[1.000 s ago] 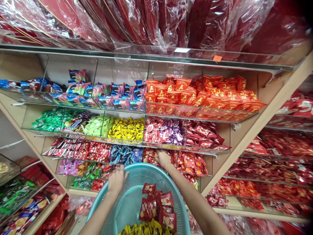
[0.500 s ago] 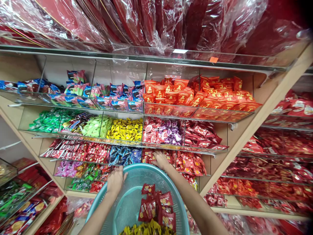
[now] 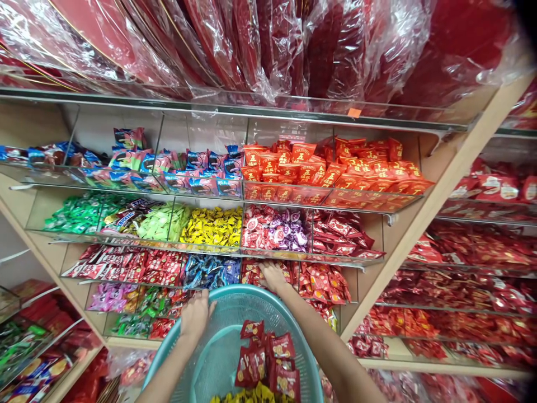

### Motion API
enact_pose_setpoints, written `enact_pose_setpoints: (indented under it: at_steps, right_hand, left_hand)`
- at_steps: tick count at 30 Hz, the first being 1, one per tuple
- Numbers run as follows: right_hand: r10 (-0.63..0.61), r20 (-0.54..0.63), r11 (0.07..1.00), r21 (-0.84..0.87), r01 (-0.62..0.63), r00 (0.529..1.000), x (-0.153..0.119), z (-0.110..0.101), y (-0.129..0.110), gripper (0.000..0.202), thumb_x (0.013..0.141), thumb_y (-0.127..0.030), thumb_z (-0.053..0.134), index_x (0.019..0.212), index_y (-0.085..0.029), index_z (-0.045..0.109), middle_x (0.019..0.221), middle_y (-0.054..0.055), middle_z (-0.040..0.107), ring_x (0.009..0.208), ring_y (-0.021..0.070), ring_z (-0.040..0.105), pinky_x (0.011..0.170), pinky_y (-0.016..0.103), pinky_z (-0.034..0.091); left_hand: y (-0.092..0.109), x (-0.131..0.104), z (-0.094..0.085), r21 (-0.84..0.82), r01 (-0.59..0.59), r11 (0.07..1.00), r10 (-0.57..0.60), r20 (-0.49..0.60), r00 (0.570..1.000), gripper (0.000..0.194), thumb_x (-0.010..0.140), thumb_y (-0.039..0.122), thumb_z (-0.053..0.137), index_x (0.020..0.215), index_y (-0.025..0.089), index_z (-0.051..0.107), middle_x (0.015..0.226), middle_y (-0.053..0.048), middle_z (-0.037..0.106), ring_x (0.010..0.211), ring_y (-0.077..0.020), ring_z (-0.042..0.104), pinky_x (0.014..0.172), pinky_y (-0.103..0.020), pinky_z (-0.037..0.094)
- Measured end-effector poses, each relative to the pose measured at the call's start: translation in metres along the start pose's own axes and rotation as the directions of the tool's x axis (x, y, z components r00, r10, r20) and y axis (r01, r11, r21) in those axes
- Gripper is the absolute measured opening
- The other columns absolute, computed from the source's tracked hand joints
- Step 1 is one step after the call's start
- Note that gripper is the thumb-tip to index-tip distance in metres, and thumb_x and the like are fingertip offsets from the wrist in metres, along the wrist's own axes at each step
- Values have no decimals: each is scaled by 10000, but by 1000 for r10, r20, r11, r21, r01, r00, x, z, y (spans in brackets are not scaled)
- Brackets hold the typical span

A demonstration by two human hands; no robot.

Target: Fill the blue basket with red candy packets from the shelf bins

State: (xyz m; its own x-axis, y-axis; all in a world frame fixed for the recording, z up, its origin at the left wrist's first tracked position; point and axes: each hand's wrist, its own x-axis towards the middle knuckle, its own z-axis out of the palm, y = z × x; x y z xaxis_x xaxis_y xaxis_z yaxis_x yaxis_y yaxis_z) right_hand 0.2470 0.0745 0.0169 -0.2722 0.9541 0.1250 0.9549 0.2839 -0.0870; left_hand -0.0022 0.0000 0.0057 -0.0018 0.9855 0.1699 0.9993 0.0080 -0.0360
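Note:
My left hand (image 3: 196, 318) is closed over the left rim of a teal plastic basket (image 3: 251, 299), which is tilted toward me. Inside the basket lie several dark red snack packets (image 3: 250, 365) and a pile of yellow-wrapped sweets (image 3: 255, 394). My right hand (image 3: 274, 276) reaches past the far rim into a shelf compartment of small red packets (image 3: 250, 272). Its fingers are apart and touch the packets; the fingertips are partly lost among them. Blue-wrapped sweets (image 3: 212, 271) fill the compartment to the left, and red packets with yellow dots (image 3: 323, 281) lie to the right.
Clear-fronted shelves (image 3: 210, 193) hold yellow sweets (image 3: 212, 228), green sweets (image 3: 78, 211) and orange-red packets (image 3: 289, 168) above my hands. Plastic-wrapped red goods (image 3: 251, 50) overhang the top. A slanting wooden upright (image 3: 419, 218) stands at right, with more red packets beyond.
The view has shifted slightly, so the shelves sit a little lower and further left. My left hand stays on the rim; my right hand remains at the same compartment.

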Motion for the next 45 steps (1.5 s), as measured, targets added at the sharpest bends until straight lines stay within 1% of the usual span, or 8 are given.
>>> enact_pose_setpoints:
  at_steps: [5, 10, 15, 19, 22, 30, 39, 45]
  right_hand:
    - [27, 33, 999, 18, -28, 999, 3, 8, -8, 616, 681, -200, 615, 1246, -207, 371, 1162, 116, 510, 1098, 246, 413, 896, 371, 295]
    - [15, 22, 997, 76, -16, 1000, 2, 2, -4, 613, 686, -200, 595, 1254, -211, 366, 1187, 120, 493, 1100, 258, 419, 878, 375, 317]
    - [-8, 1, 990, 139, 8, 1000, -6, -14, 18, 595, 716, -275, 581, 1265, -238, 353, 1248, 89, 456, 1148, 242, 391, 899, 350, 311]
    - [-31, -54, 964, 261, 44, 998, -19, -28, 42, 625, 723, -301, 580, 1287, -217, 325, 1283, 84, 424, 1169, 227, 380, 916, 317, 308]
    - [-44, -23, 955, 292, 49, 999, -30, -32, 53, 625, 712, -281, 589, 1280, -197, 344, 1258, 97, 445, 1145, 231, 398, 914, 318, 312]
    - [-85, 140, 990, 126, 67, 987, -44, -12, 51, 610, 689, -220, 595, 1259, -235, 377, 1234, 93, 447, 1161, 248, 355, 910, 349, 297]
    - [-64, 130, 995, 80, 54, 989, -29, 2, 36, 590, 666, -228, 632, 1218, -227, 424, 1195, 96, 479, 1163, 263, 357, 946, 383, 268]
    - [-39, 146, 995, 97, 25, 989, -28, 14, 42, 563, 717, -313, 585, 1241, -244, 389, 1198, 104, 464, 1143, 264, 382, 882, 389, 338]
  left_hand:
    - [0, 0, -3, -9, 8, 1000, -8, 29, 1000, 327, 845, 394, 307, 994, 150, 466, 943, -129, 586, 821, -214, 582, 692, -320, 418]
    - [-1, -1, -3, -8, -1, 1000, 1, 6, 1000, 312, 849, 379, 308, 987, 151, 470, 932, -122, 589, 819, -208, 580, 690, -312, 420]
    - [-1, -1, -4, -28, 1, 1000, -1, 14, 1000, 327, 846, 386, 308, 997, 147, 472, 928, -125, 591, 822, -224, 582, 699, -331, 423]
    - [1, -2, -6, -22, 3, 1000, -2, 10, 1000, 332, 847, 380, 302, 1002, 143, 475, 931, -133, 588, 838, -230, 578, 712, -339, 424]
    - [1, -2, -6, 4, 1, 1000, -1, -8, 1000, 333, 850, 374, 296, 994, 139, 483, 914, -134, 587, 821, -238, 583, 700, -349, 425]
    - [0, -2, -4, 1, -15, 1000, 15, -28, 1000, 324, 850, 365, 292, 978, 142, 487, 912, -125, 594, 832, -236, 584, 708, -344, 426]
    - [1, -1, -2, -12, 14, 1000, -13, 5, 1000, 316, 844, 377, 310, 994, 157, 480, 943, -123, 589, 833, -220, 578, 733, -345, 413]
    - [0, 0, 2, -6, 21, 1000, -21, -6, 1000, 311, 842, 380, 322, 994, 162, 483, 938, -116, 586, 840, -211, 572, 741, -336, 409]
